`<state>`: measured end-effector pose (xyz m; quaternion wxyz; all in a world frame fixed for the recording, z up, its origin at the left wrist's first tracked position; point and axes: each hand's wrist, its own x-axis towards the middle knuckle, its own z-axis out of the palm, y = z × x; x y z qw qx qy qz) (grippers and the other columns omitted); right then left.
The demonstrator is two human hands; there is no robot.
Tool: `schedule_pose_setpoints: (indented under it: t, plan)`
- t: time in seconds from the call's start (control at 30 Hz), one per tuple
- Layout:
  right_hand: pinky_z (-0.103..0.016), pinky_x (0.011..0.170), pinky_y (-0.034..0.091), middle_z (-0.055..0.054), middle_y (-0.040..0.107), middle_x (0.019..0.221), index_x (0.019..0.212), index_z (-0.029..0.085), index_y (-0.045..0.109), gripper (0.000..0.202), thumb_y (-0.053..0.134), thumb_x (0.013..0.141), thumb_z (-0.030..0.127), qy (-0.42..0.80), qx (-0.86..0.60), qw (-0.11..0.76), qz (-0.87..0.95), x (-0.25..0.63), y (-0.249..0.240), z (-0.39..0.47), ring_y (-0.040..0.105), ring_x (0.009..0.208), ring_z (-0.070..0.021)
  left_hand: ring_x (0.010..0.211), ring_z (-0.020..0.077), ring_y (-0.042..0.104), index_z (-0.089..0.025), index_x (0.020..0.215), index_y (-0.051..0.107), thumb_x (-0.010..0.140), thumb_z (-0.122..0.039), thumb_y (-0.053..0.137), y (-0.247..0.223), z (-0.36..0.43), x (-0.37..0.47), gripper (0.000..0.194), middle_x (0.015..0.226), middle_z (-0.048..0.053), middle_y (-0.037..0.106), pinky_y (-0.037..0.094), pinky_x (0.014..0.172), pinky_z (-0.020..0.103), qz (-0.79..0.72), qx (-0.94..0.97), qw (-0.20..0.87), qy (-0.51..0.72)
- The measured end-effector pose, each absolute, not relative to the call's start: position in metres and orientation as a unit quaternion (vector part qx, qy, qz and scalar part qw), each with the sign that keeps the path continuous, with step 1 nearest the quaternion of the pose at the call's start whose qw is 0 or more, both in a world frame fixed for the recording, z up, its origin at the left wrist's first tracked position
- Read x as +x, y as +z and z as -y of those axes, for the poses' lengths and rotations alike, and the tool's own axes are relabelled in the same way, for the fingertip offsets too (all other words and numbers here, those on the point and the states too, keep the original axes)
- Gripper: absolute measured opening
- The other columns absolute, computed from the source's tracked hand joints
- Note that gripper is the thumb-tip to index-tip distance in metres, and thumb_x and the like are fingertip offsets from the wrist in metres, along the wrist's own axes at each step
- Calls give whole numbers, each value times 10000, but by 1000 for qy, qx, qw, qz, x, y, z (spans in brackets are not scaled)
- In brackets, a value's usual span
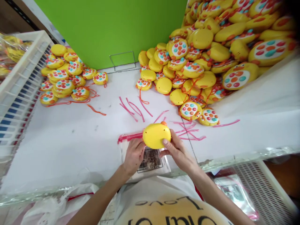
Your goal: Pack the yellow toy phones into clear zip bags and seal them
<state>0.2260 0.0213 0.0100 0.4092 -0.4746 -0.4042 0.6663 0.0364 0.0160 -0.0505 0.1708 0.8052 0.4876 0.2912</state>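
Note:
A yellow duck-shaped toy [156, 136] is held over the table's front part, its plain back with small screw holes turned up. My right hand [177, 150] grips its right side, thumb on the back and fingers underneath. At the toy's left edge my left hand [135, 153] has its fingers pinched together; what they hold there is too small to make out. Beneath both hands lies a stack of clear plastic bags [165, 165] with a pink top edge and dark print.
A big heap of yellow toys [202, 39] fills the back right, a smaller pile [63, 84] the back left. Pink strips [133, 107] lie mid-table. A green panel [112, 31] stands behind, white baskets [21, 90] at the left and below right [260, 187].

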Motion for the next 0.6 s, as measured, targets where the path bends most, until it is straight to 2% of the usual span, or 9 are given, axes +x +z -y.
schedule_pose_setpoints:
  t: [0.1, 0.2, 0.3, 0.4, 0.5, 0.6]
  plan:
    - [-222, 493, 495, 0, 560, 896, 1194, 251, 409, 328, 464, 913, 412, 574, -501, 358, 540, 220, 12, -24, 522, 571, -96, 779, 185, 549, -169, 814, 599, 892, -110, 409, -45, -11, 35, 214, 810, 56, 642, 455, 773, 356, -451, 833, 159, 278]
    - [-250, 557, 464, -9, 576, 832, 1218, 220, 377, 308, 416, 941, 349, 492, -507, 293, 644, 216, 11, -24, 540, 601, -129, 732, 181, 549, -168, 773, 586, 878, -89, 426, -39, -3, 35, 207, 735, 50, 638, 450, 759, 357, -437, 845, 140, 275]
    - [-282, 608, 446, -53, 602, 848, 1209, 177, 377, 294, 393, 947, 310, 432, -500, 240, 711, 216, 8, -23, 575, 685, -178, 714, 169, 553, -167, 830, 587, 864, -79, 466, -30, 4, 34, 153, 712, 34, 642, 447, 785, 366, -433, 845, 143, 280]
    - [-291, 587, 427, -55, 605, 764, 1216, 140, 385, 323, 373, 955, 331, 399, -492, 190, 750, 220, 4, -20, 575, 651, -201, 799, 175, 580, -171, 939, 595, 839, -86, 535, -19, 9, 24, 144, 812, 40, 677, 449, 835, 373, -435, 834, 152, 304]
    - [-292, 598, 433, -63, 614, 759, 1244, 122, 378, 368, 344, 965, 359, 371, -498, 182, 763, 225, 2, -18, 581, 648, -205, 909, 196, 588, -187, 948, 622, 832, -127, 557, -8, 9, 7, 145, 926, 58, 675, 457, 858, 359, -512, 768, 150, 355]
    - [-301, 642, 453, -71, 627, 778, 1251, 123, 380, 383, 318, 972, 377, 355, -498, 184, 770, 227, 2, -18, 594, 686, -209, 870, 193, 618, -190, 969, 621, 859, -273, 542, -1, 3, -2, 160, 936, 58, 672, 488, 786, 317, -659, 608, 261, 358]
